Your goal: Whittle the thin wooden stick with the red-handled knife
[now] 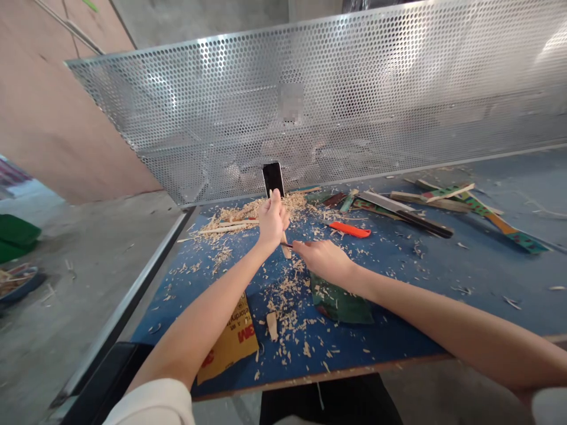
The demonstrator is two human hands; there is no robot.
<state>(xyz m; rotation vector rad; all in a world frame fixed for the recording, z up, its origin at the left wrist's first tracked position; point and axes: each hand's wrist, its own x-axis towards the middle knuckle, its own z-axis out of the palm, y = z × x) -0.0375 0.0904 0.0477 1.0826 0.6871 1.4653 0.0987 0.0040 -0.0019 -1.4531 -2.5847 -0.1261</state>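
My left hand [273,223] is closed around a small strip of pale wood [286,252], whose lower end sticks out beneath the fist. Close by on the right, my right hand [325,260] grips a thin dark blade-like tool [287,245] that meets the wood; most of the tool is hidden in the fingers. Just beyond the left fist, a phone [273,178] stands upright against the perforated panel. An orange utility knife [351,229] lies to the right of the hands. Under my right wrist is a green sheet [343,302].
Wood shavings [287,289] cover much of the blue tabletop [398,336]. A perforated metal panel [221,118] closes off the back. A black-handled saw-like blade [407,215] and painted wood strips [491,212] lie right. Yellow 3M sandpaper [234,345] and a wood chip [271,326] lie in front.
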